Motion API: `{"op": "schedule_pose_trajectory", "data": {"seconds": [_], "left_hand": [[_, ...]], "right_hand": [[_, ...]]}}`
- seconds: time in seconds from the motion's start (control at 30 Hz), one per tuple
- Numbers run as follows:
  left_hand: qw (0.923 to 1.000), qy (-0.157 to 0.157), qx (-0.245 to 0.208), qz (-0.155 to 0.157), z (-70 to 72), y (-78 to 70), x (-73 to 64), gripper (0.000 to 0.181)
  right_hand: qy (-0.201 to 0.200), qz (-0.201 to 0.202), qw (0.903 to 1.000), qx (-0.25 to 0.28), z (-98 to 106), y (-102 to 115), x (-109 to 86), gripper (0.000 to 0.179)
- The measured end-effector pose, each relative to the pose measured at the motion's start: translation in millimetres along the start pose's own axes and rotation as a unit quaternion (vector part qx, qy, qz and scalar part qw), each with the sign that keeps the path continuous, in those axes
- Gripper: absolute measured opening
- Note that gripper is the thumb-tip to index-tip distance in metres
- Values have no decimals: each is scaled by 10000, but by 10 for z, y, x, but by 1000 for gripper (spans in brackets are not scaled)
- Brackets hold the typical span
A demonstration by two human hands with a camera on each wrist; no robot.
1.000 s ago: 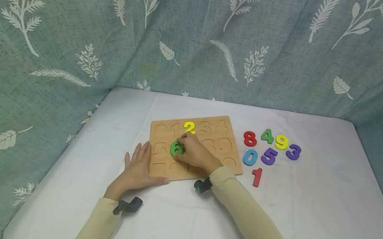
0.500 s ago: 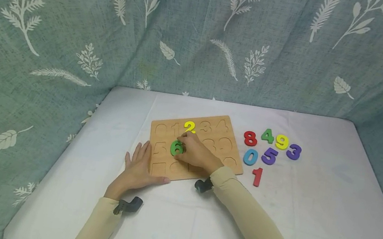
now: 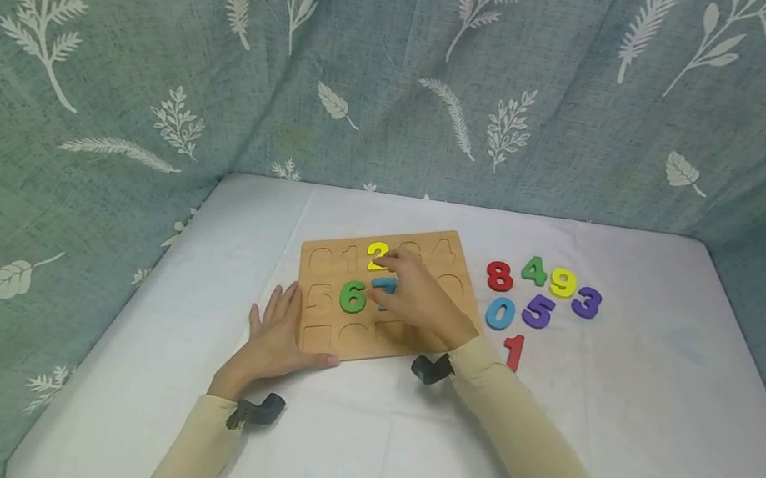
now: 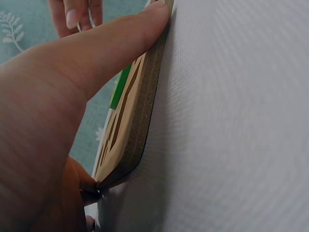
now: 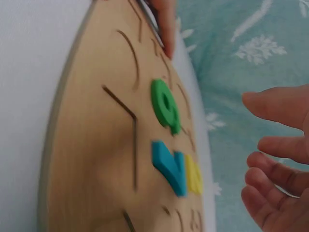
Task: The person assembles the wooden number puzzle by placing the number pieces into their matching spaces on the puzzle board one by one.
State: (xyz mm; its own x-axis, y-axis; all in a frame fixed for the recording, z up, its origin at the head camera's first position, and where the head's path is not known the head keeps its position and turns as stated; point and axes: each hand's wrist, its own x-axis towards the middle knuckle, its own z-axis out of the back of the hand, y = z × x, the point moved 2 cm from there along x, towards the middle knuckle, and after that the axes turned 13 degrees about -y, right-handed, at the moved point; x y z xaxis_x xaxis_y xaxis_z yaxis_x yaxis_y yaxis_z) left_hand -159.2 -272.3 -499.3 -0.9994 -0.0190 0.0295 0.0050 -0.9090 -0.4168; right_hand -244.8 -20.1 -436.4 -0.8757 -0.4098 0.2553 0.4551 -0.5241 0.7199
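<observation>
My left hand (image 3: pixel 275 346) rests at the near left corner of a wooden number board (image 3: pixel 360 338). Its fingers lie along the left side and its thumb (image 4: pixel 120 36) reaches over the front edge. Just above the board, my right hand (image 3: pixel 424 301) holds nothing; in the right wrist view its fingers (image 5: pixel 275 104) stand apart from the pieces. A green number 6 (image 3: pixel 345 297) and a blue number 7 (image 5: pixel 169 169) sit side by side on the board, with a yellow number 2 (image 5: pixel 194 178) behind. The right hand partly covers the 7 in the head view.
Right of the board lie loose numbers: a red 8 (image 3: pixel 500 276), green 4 (image 3: pixel 535 273), yellow 9 (image 3: pixel 564 272), purple 3 (image 3: pixel 585 312), purple 5 (image 3: pixel 536 321), blue 0 (image 3: pixel 491 312) and red 1 (image 3: pixel 515 352). A white cloth (image 3: pixel 331 459) covers the table; a patterned curtain (image 3: pixel 375 102) hangs behind.
My right hand has lifted off the green 6 and moved right, uncovering part of the blue 7. My left hand stays in place.
</observation>
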Motion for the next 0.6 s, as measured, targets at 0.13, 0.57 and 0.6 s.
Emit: {"op": "schedule_pose_trajectory", "data": {"seconds": [0.13,0.57,0.6], "left_hand": [[10000,22,-39,61,-7,-8,-1,149],[9998,-15,-161,116,-21,-11,14,151],[9998,-12,-154,111,-23,-13,16,151]], "right_hand": [[-359,-136,9992,-60,231,-43,-70,54],[-1528,-52,9881,-169,972,-239,-384,47],[-1597,-66,9870,-193,1019,-264,-410,47]]}}
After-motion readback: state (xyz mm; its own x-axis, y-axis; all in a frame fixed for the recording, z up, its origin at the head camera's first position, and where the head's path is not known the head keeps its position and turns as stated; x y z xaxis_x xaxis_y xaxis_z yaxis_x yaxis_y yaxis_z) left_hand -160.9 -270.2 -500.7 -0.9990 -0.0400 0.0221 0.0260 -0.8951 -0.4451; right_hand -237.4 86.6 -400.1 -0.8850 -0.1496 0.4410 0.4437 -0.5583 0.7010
